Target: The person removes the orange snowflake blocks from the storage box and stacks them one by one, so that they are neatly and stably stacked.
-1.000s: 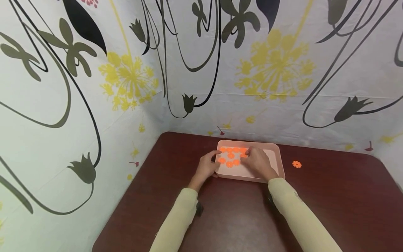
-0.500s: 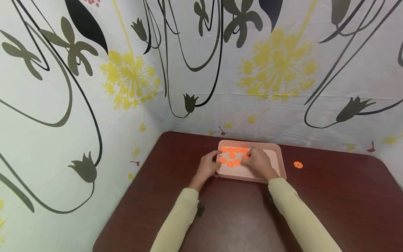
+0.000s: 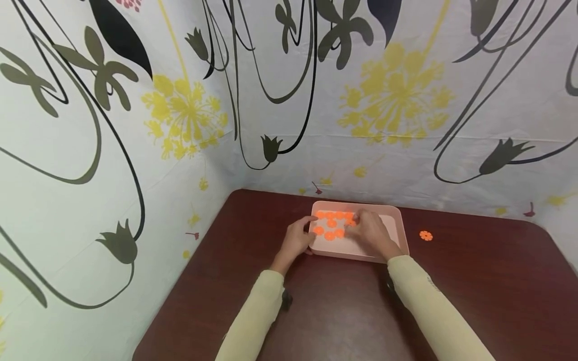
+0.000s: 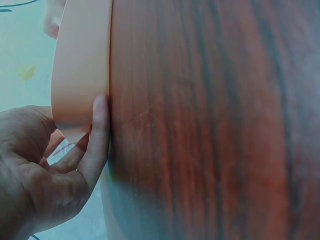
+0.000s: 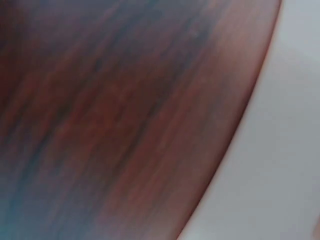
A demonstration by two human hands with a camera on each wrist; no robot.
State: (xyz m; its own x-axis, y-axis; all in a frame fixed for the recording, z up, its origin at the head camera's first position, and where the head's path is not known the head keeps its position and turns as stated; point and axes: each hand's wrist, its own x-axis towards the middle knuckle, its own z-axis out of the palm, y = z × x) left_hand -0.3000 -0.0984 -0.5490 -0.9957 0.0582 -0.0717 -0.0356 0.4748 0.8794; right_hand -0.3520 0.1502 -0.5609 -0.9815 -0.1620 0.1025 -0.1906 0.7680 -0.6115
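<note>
Tray (image 3: pixel 394 228), in head view, stretches left to right on the desk (image 3: pixel 334 311); orange pieces (image 3: pixel 331 223) inside lie left of the right hand (image 3: pixel 369 230), at its bent fingers; whether they pinch one, I cannot tell; left wrist: left hand (image 4: pixel 47 182) grips the tray's end, fingers half-curled; right wrist: desk beside pale surface (image 5: pixel 270 150).

The dark reddish-brown surface (image 3: pixel 343 311) carries a pink tray (image 3: pixel 394 229) and, to its right, one orange flower-shaped piece (image 3: pixel 426 235)
</note>
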